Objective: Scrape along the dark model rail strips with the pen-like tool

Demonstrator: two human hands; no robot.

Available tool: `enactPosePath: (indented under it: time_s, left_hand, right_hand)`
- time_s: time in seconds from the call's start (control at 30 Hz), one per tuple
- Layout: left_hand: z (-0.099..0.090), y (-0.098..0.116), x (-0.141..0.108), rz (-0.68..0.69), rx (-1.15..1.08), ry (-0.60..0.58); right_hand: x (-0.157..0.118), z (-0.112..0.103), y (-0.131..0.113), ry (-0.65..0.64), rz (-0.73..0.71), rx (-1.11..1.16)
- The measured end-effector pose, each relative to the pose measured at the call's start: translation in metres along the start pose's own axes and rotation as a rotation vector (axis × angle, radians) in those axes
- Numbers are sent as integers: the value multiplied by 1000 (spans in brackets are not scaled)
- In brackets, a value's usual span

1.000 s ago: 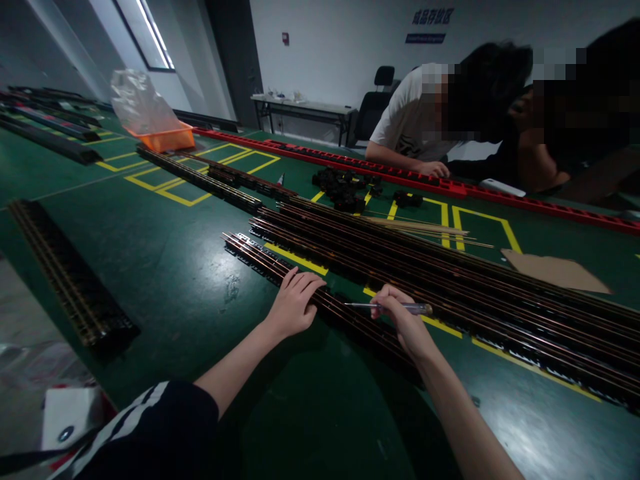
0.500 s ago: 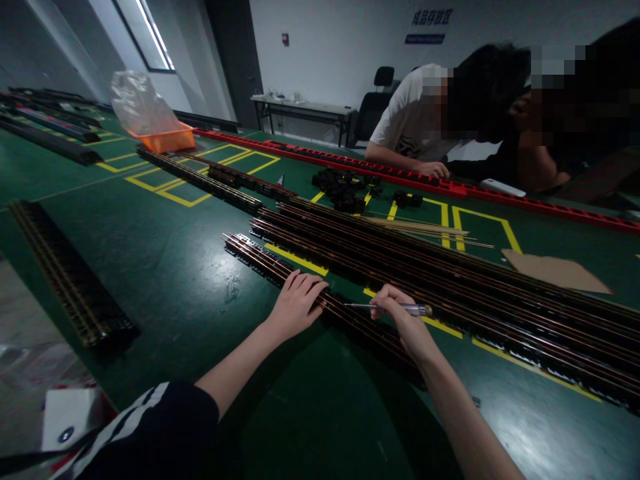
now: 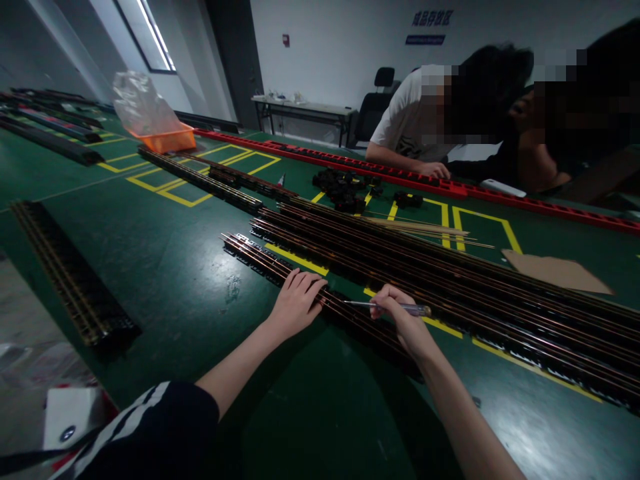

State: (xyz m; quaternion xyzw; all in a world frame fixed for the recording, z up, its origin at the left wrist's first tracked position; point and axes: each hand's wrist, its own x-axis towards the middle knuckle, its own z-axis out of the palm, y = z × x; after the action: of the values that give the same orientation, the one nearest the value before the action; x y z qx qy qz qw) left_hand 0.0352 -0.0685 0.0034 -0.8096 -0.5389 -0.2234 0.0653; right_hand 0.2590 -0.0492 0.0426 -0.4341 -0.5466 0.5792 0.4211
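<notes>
A long black strip with copper-coloured rods lies diagonally on the green table in front of me. My left hand presses down over its middle, fingers across the top and thumb on the near side. In my right hand is a thin screwdriver with a clear handle, gripped between thumb and fingers. Its shaft points left, and the tip is at or just above the rods beside my left hand; contact cannot be made out.
Several similar strips lie side by side beyond my hands. Another strip bundle rests at the left. Farther back are black parts, loose rods, cardboard, a red rail and an orange basket. Two people lean over the far side.
Almost nothing differs. Both hands keep their places, and the strip and screwdriver have shifted very slightly at most.
</notes>
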Motion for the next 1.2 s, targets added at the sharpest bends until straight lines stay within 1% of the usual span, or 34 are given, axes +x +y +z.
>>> enactPosePath:
  time_s: [0.2, 0.43, 0.57, 0.77, 0.93, 1.2]
  left_hand:
    - [-1, 0, 0, -6, -11, 0]
    - [-1, 0, 0, -6, -13, -4]
    - [0, 0, 0, -6, -14, -5]
    - [0, 0, -1, -2, -8, 3]
    - [0, 0, -1, 3, -4, 12]
    - [2, -1, -1, 5, -9, 26]
  right_hand:
    - [1, -2, 0, 10, -12, -3]
    - [2, -11, -1, 47, -9, 28]
    - [5, -13, 1, 89, -2, 89]
    - [7, -12, 1, 196, -7, 177]
    - [8, -13, 2, 211, -40, 231]
    - [8, -16, 2, 247, -48, 329]
